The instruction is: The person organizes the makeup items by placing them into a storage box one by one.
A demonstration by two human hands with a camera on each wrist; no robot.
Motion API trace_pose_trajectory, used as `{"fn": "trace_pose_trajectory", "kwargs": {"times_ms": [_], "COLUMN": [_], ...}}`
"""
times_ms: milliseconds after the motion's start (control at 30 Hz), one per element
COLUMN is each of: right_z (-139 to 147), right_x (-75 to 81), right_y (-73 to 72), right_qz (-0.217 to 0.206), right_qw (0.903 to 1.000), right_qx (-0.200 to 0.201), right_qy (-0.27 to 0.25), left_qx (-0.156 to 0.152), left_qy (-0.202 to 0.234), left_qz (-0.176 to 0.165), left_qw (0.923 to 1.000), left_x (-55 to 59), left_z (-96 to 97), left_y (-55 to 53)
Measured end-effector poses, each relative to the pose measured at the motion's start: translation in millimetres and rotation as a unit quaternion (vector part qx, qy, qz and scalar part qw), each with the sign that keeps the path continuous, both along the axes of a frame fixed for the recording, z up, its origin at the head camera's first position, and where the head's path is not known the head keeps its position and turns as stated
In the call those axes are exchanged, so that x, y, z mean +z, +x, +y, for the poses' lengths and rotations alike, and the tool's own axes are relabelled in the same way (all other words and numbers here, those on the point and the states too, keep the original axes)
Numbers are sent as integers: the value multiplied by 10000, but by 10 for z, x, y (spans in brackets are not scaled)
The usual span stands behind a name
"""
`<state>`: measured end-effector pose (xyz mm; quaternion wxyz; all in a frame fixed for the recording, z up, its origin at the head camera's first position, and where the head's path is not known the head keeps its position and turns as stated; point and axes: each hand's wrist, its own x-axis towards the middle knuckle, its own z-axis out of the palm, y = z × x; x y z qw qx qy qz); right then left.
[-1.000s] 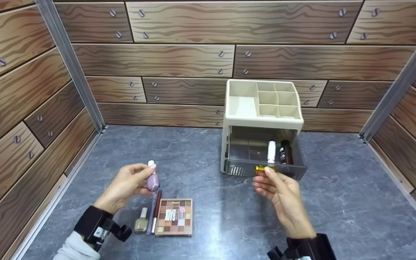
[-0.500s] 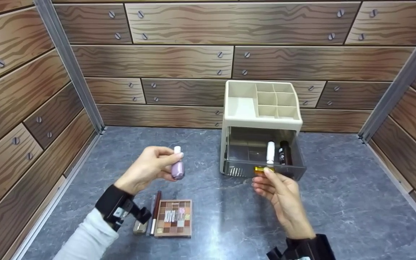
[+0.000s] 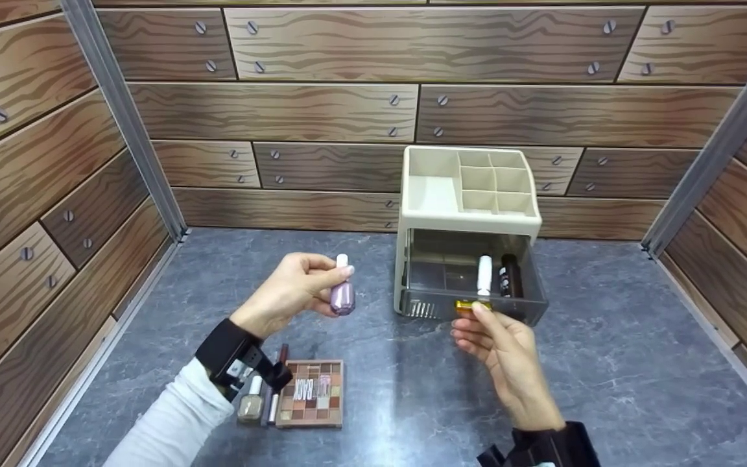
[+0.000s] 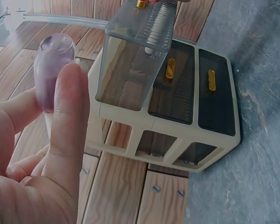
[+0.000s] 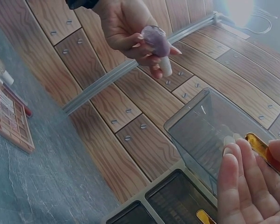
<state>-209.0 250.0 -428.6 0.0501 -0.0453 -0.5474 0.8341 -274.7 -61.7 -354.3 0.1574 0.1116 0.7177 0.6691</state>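
Observation:
My left hand [image 3: 292, 288] pinches a purple nail polish bottle [image 3: 343, 299] with a white cap, held in the air left of the cream organizer [image 3: 471, 219]. In the left wrist view the bottle [image 4: 54, 70] stands between thumb and fingers. My right hand [image 3: 503, 353] grips the gold handle [image 3: 467, 305] of the top drawer, thumb on top and fingers beneath, as the right wrist view shows too. That clear grey drawer [image 3: 432, 295] is pulled out. Inside it lie a white-capped bottle [image 3: 484, 275] and a dark bottle [image 3: 511, 275] towards the right side.
On the marbled table, front left, lie an eyeshadow palette [image 3: 310, 394], a beige nail polish bottle [image 3: 251, 406] and slim tubes [image 3: 273, 408], partly behind the left wrist strap. The organizer's top has several small compartments. Wood-patterned walls [image 3: 270, 110] enclose the back and sides.
My left hand has carried the purple nail polish bottle rightward and up, away from the palette and towards the drawer. The right hand stays on the drawer handle.

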Motion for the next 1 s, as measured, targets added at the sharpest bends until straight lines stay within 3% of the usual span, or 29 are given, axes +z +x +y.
{"fn": "trace_pose_trajectory", "kwargs": {"times_ms": [500,767,1000], "right_z": [3,12,6], "right_x": [-2,5,-5], "right_y": [-5,0,3], "right_qz": [58,39,98], "right_qw": [10000,10000,9999], "right_qx": [32,-14,64], "right_qy": [-60,-2,-29], "left_qx": [-161,-316,-409], "left_qy": [-177,-33,-103], "left_qz": [84,132,175], "left_qw": [9997,9994,9990], "left_x": [203,313,353], "left_z": [304,532,627], "left_y": [-128,-182,-203]}}
